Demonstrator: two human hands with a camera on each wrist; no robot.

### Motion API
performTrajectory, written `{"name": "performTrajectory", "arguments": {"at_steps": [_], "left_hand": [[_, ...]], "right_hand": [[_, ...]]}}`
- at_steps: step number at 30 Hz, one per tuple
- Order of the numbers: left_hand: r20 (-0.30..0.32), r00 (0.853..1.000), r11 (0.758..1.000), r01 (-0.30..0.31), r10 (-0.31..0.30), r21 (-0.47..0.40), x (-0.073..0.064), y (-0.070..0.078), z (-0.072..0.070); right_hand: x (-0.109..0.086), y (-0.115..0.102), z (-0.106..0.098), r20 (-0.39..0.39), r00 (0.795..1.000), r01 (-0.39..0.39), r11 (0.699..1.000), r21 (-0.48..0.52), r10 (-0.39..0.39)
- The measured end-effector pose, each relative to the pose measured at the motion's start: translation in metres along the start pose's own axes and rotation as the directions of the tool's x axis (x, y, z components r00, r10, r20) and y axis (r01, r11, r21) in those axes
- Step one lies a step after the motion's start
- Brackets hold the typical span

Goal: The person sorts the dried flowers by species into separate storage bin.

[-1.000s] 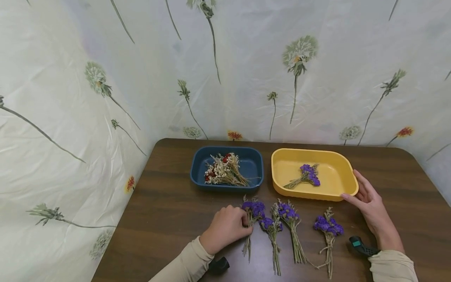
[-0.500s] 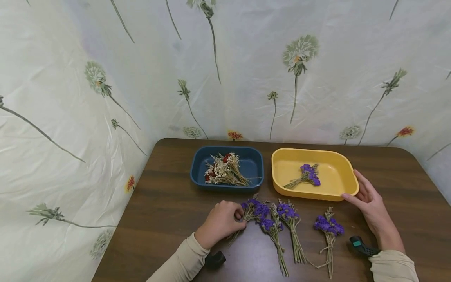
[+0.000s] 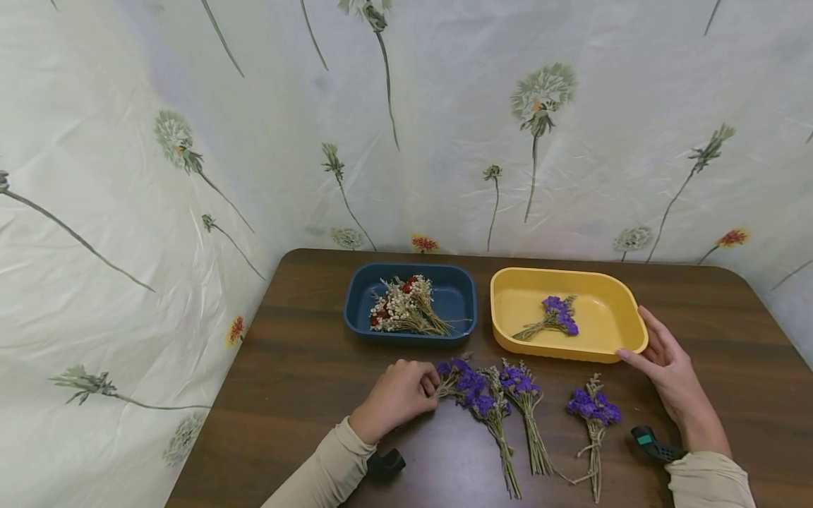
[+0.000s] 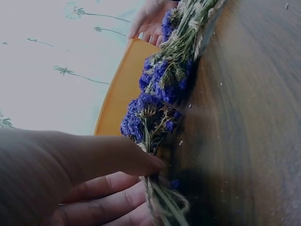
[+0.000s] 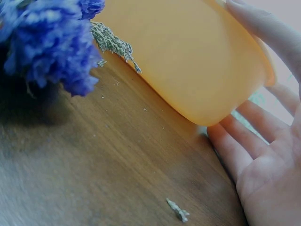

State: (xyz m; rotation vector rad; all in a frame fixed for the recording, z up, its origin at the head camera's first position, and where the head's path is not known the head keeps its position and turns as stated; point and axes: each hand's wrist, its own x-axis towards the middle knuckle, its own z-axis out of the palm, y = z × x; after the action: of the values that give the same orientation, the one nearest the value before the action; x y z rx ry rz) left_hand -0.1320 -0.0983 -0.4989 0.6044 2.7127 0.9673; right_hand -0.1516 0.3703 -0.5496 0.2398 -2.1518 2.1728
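My left hand [image 3: 396, 395] pinches the tied stems of a purple dried flower bunch [image 3: 466, 377] between thumb and fingers, low over the table. In the left wrist view the thumb crosses the stems [image 4: 164, 202] just below the purple heads [image 4: 136, 120]. This bunch's blossoms overlap a second purple bunch [image 3: 498, 430]. My right hand [image 3: 667, 377] rests at the right front corner of a yellow tray [image 3: 610, 282], thumb at the rim and fairly straight fingers along the outer wall. One purple bunch [image 3: 552, 317] lies inside that tray.
A blue tray [image 3: 457, 289] holding white and red dried bunches [image 3: 406, 307] stands left of the yellow one. Two more purple bunches, one in the middle [image 3: 530, 416] and one at the right [image 3: 593, 423], lie on the brown table [image 3: 286, 395]. A floral-print sheet [image 3: 444, 141] hangs behind.
My left hand has shifted slightly left and up with its bunch, which has tilted from nearly upright to slanting. The neighbouring bunch's stems have swung right. My right hand stays at the tray.
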Motion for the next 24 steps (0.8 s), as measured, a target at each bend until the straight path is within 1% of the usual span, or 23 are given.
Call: {"name": "performTrajectory", "arguments": {"at_steps": [6,10,13,16,24], "left_hand": [[0.003,1.0,1.0,-0.013,0.013,-0.019,0.0,0.0,-0.006],[-0.007,1.0,0.999,-0.029,0.029,-0.023,0.001,0.0,-0.012],[-0.01,0.999,0.999,-0.037,0.036,-0.035,0.0,0.004,-0.017],[0.001,0.999,0.998,-0.045,0.045,-0.053,-0.001,0.008,-0.022],[0.023,0.998,0.992,-0.064,0.066,-0.106,-0.001,0.016,-0.028]], "right_hand": [[0.001,0.0,0.0,0.001,1.0,-0.011,1.0,-0.019,0.011],[0.002,0.001,0.0,0.001,1.0,-0.008,1.0,-0.008,0.008],[0.002,0.0,-0.001,0.002,1.0,-0.003,1.0,0.005,0.003],[0.001,0.0,-0.001,0.004,1.0,-0.001,1.0,0.011,0.001],[0.003,0.001,-0.003,-0.003,1.0,-0.015,1.0,-0.007,0.015]]}}
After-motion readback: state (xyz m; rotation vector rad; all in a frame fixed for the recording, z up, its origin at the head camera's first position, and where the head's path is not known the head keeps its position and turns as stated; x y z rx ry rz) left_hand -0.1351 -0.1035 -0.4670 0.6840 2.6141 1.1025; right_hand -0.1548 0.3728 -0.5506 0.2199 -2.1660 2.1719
